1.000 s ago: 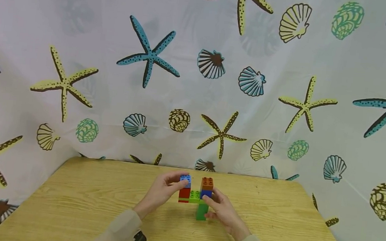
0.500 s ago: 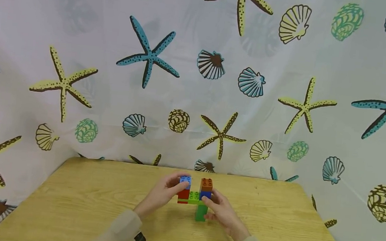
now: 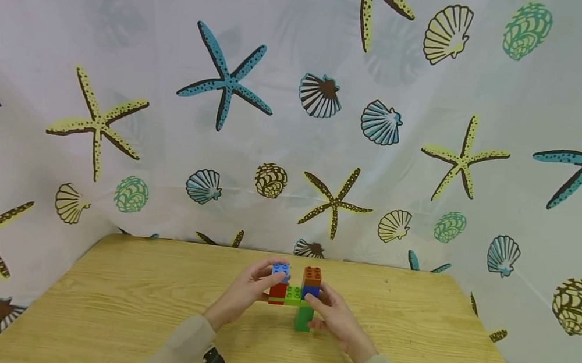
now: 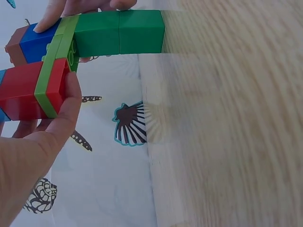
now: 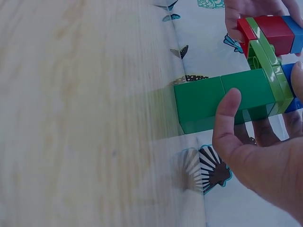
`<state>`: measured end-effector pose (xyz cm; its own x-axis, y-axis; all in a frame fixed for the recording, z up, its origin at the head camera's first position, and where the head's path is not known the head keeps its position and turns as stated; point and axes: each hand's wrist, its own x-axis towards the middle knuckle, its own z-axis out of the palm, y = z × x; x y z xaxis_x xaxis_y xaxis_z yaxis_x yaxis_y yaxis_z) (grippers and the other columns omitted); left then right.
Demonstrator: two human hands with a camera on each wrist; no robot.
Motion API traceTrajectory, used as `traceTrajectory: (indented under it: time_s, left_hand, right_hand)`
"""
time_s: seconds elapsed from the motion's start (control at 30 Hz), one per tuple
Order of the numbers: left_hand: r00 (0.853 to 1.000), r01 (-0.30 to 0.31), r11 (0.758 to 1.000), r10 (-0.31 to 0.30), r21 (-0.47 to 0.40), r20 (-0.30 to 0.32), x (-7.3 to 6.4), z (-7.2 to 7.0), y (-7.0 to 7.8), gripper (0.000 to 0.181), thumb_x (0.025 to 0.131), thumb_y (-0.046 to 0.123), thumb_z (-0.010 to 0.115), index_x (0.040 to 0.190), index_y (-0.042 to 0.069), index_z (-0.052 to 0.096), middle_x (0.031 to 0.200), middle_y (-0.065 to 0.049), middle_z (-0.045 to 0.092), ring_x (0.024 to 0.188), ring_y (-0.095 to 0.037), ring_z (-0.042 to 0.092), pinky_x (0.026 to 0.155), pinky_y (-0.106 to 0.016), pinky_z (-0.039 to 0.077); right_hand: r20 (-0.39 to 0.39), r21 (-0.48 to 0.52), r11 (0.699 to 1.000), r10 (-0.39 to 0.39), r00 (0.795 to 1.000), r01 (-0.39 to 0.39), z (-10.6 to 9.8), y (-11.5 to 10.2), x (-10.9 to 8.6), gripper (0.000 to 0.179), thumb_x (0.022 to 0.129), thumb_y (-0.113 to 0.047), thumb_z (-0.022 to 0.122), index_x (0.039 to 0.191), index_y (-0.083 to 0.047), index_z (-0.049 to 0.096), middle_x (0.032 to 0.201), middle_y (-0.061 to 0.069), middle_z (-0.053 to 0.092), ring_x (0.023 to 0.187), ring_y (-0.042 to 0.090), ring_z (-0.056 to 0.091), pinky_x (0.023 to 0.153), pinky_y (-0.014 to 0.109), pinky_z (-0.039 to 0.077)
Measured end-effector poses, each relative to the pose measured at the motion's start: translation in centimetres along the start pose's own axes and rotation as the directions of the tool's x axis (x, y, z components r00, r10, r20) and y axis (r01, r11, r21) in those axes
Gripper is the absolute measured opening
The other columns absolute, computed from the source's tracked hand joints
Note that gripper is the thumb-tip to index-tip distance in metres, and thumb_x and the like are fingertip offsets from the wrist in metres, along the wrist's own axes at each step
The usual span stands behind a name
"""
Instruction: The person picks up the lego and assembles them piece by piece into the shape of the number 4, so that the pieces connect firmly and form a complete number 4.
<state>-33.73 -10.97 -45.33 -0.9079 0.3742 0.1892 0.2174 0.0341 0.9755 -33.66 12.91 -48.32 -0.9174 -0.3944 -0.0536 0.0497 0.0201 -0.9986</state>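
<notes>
A structure of toy building bricks stands on the table, on a column of dark green bricks (image 3: 303,318). Light green bricks (image 3: 293,295) bridge leftward from the column's top. Above the column sit a dark blue brick (image 3: 310,291) and an orange-brown brick (image 3: 312,276). On the overhanging left end are a red brick (image 3: 277,292) and a light blue brick (image 3: 280,271), with a thinner red piece (image 4: 57,82) underneath. My left hand (image 3: 243,291) grips this left stack, one finger against the lower red piece. My right hand (image 3: 337,323) holds the right stack, thumb on the dark blue brick.
The wooden table (image 3: 153,297) extends around the structure on all sides. A white cloth (image 3: 246,212) printed with starfish and shells hangs behind it and along both sides. Dark wrist cameras (image 3: 213,362) sit on both sleeves.
The bricks and my right hand stay in place. A lower finger of my left hand now shows beside the bottom of the red stack.
</notes>
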Motion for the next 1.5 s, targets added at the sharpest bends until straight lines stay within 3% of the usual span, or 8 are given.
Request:
traceTrajectory:
  time_s: [0.43, 0.7, 0.93, 1.13, 1.3, 1.5]
  left_hand:
    - [0.997, 0.073, 0.997, -0.074, -0.038, -0.027, 0.2, -0.2, 0.5, 0.049, 0.095, 0.039, 0.063, 0.137, 0.015, 0.055, 0.127, -0.015, 0.061, 0.104, -0.023, 0.064, 0.077, -0.039, 0.056]
    - [1.0, 0.025, 0.999, -0.026, 0.021, 0.016, 0.0, -0.3, -0.1, 0.048, 0.098, 0.039, 0.058, 0.141, 0.021, 0.05, 0.132, -0.018, 0.058, 0.109, -0.027, 0.061, 0.077, -0.037, 0.054]
    - [0.999, -0.007, 0.997, 0.003, 0.076, 0.044, -0.4, -0.3, -0.4, 0.062, 0.096, 0.026, 0.065, 0.15, 0.033, 0.037, 0.137, -0.014, 0.055, 0.121, -0.029, 0.058, 0.09, -0.041, 0.055]
    - [0.998, -0.034, 0.989, 0.027, 0.145, 0.05, -0.4, -0.6, -0.4, 0.065, 0.095, 0.022, 0.065, 0.151, 0.038, 0.035, 0.135, -0.012, 0.055, 0.119, -0.029, 0.058, 0.094, -0.043, 0.053]
    - [0.999, -0.026, 0.976, 0.019, 0.217, 0.034, -0.7, -1.0, -0.8, 0.068, 0.093, 0.019, 0.069, 0.151, 0.035, 0.036, 0.133, -0.009, 0.059, 0.118, -0.027, 0.06, 0.096, -0.043, 0.052]
    - [0.998, -0.041, 0.973, 0.028, 0.227, 0.062, -0.8, -1.4, -1.1, 0.063, 0.093, 0.02, 0.068, 0.149, 0.029, 0.041, 0.127, -0.011, 0.064, 0.113, -0.026, 0.063, 0.093, -0.041, 0.054]
  right_hand:
    - [0.003, 0.01, 1.0, 0.0, 1.0, 0.0, 0.0, 0.0, -0.1, 0.072, 0.095, -0.044, 0.061, 0.154, -0.014, 0.031, 0.148, 0.018, 0.042, 0.116, 0.021, 0.053, 0.08, 0.033, 0.056]
    - [0.001, 0.01, 1.0, 0.001, 1.0, -0.001, 0.0, 0.1, -0.1, 0.073, 0.095, -0.044, 0.061, 0.154, -0.015, 0.03, 0.149, 0.019, 0.041, 0.117, 0.021, 0.053, 0.081, 0.035, 0.056]
    - [-0.01, -0.007, 1.0, 0.008, 1.0, -0.008, 0.0, -0.1, -0.2, 0.072, 0.095, -0.045, 0.06, 0.154, -0.014, 0.031, 0.148, 0.018, 0.043, 0.117, 0.021, 0.052, 0.082, 0.037, 0.056]
    - [-0.005, -0.011, 1.0, 0.003, 1.0, -0.003, -0.2, -0.1, 0.0, 0.072, 0.094, -0.045, 0.062, 0.153, -0.015, 0.034, 0.148, 0.017, 0.044, 0.119, 0.022, 0.052, 0.083, 0.037, 0.056]
    - [0.011, -0.005, 1.0, 0.004, 1.0, -0.004, -0.2, 0.1, 0.2, 0.071, 0.094, -0.044, 0.062, 0.153, -0.015, 0.034, 0.147, 0.016, 0.044, 0.118, 0.021, 0.053, 0.083, 0.036, 0.057]
    - [0.022, -0.009, 1.0, -0.003, 1.0, 0.003, -0.2, 0.3, 0.2, 0.069, 0.095, -0.042, 0.062, 0.152, -0.016, 0.035, 0.145, 0.015, 0.045, 0.116, 0.02, 0.053, 0.082, 0.035, 0.057]
